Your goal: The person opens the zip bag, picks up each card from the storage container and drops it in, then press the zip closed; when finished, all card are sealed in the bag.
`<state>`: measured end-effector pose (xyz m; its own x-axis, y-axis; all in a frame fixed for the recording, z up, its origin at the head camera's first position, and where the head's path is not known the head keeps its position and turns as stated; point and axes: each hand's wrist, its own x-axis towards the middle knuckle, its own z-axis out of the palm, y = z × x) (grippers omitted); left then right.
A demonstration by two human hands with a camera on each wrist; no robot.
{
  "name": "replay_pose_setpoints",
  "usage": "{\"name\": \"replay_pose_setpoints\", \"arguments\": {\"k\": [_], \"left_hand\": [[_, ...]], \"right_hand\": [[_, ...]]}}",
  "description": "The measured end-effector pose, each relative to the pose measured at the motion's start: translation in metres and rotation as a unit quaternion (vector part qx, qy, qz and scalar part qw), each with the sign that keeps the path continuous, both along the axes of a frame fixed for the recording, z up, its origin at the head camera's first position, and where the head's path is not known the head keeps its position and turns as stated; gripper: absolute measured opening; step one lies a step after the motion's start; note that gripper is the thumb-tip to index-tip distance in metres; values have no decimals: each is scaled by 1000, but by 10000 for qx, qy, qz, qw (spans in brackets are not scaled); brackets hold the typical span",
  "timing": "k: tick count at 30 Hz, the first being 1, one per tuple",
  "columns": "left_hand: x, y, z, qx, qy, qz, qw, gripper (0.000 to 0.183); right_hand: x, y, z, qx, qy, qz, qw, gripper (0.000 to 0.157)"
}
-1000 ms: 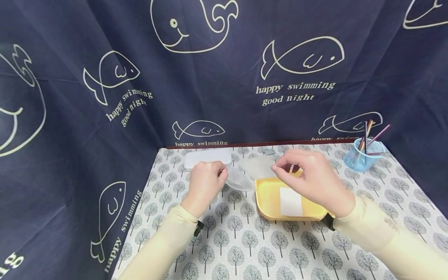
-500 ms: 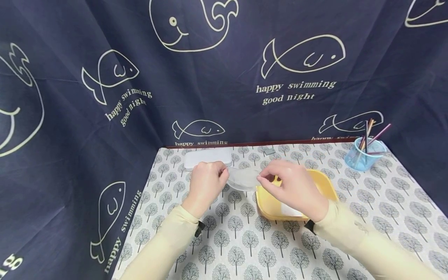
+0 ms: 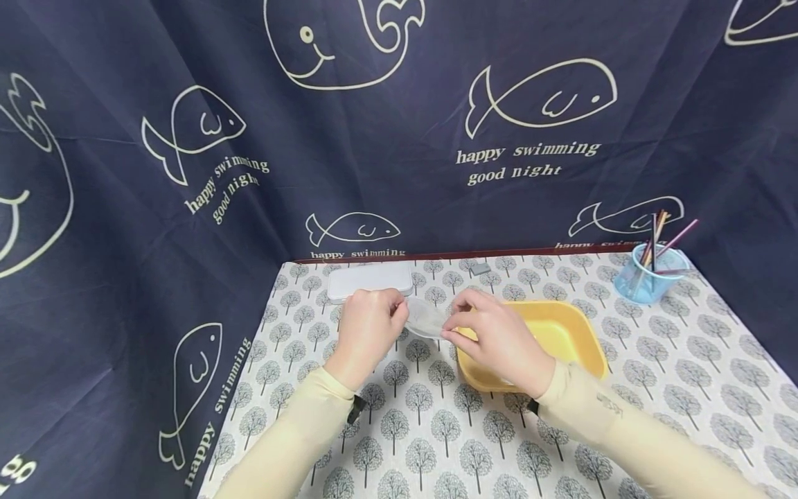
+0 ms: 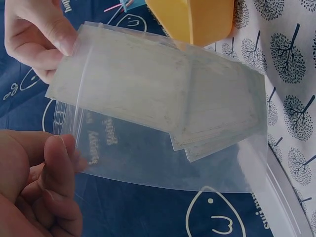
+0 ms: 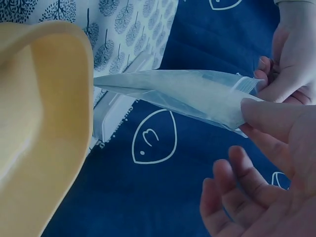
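A clear zip bag [image 4: 217,173] hangs between my hands, with several flat, whitish sheets inside it. My left hand [image 3: 364,333] pinches the bag by its mouth edge; the left wrist view shows those fingers [image 4: 57,163] close up. Across the mouth, my right hand [image 3: 499,339] pinches a whitish sheet [image 4: 133,74] by its end. Most of that sheet lies inside the bag, while one corner sticks out past the zip strip. In the right wrist view the right hand's other fingers [image 5: 237,185] are spread loosely.
A yellow tray [image 3: 564,308] stands under the right forearm, partly covered by it. Behind the left hand lies a white flat case [image 3: 370,279]. A small grey block [image 3: 480,269] is near the back edge. The blue cup [image 3: 642,284] at back right holds pencils.
My right hand has moved left from above the tray, carrying the whitish sheet into the bag's mouth. My left hand has stayed nearly still, holding the bag.
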<state>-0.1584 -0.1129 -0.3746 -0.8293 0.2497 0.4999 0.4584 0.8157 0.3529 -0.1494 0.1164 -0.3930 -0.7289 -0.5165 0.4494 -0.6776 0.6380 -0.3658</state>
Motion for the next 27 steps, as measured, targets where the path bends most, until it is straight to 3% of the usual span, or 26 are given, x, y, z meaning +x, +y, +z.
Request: {"name": "replay_pose_setpoints", "arguments": {"k": [16, 27], "left_hand": [[4, 6, 5, 46, -70, -133, 9999, 12], [4, 7, 6, 45, 7, -128, 9999, 13]], "right_hand": [[-7, -12, -4, 485, -427, 192, 9977, 8], [-9, -26, 0, 1054, -137, 180, 9942, 4]]}}
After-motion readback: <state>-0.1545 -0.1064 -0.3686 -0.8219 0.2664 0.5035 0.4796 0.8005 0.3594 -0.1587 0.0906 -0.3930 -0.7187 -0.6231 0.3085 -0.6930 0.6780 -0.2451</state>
